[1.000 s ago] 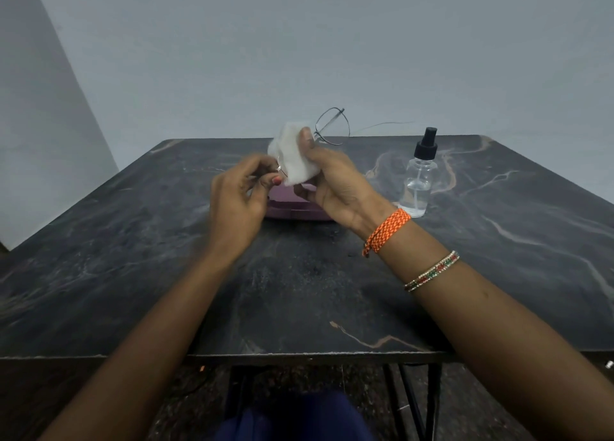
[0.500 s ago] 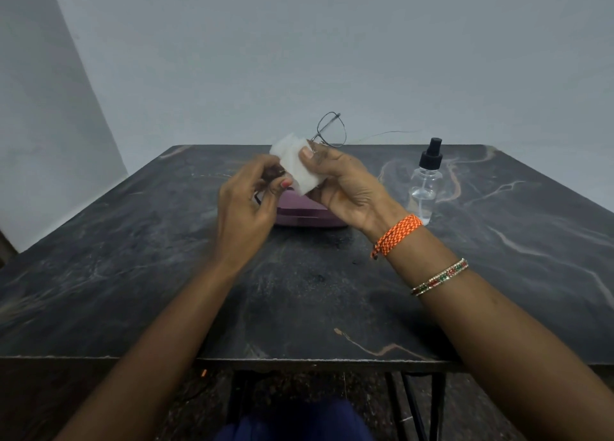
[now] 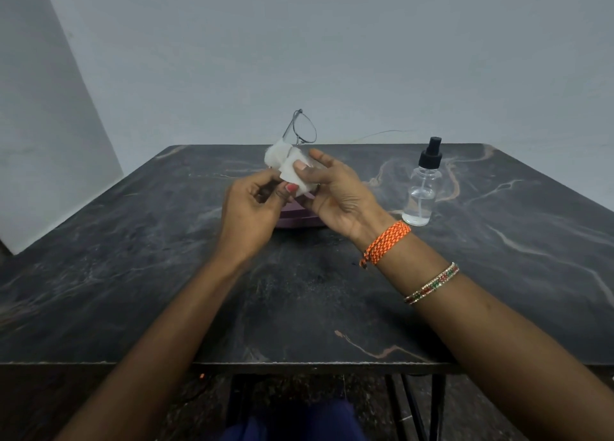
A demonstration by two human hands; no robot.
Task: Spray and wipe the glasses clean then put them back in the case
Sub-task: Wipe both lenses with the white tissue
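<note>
Tabletop [image 3: 139, 291]: dark veined stone, pale wall behind.
Left hand [image 3: 249, 211]: grip pinched on hidden part of glasses, beside cloth.
Right hand [image 3: 335, 195]: grip closed on white cloth [image 3: 289, 171] wrapped over one lens.
Glasses [image 3: 304, 131]: thin wire frame, held above tabletop, free lens upright.
Case [image 3: 295, 221]: purple, mostly hidden behind hands.
Spray bottle [image 3: 420, 191]: clear, black nozzle, upright, right of hands.
</note>
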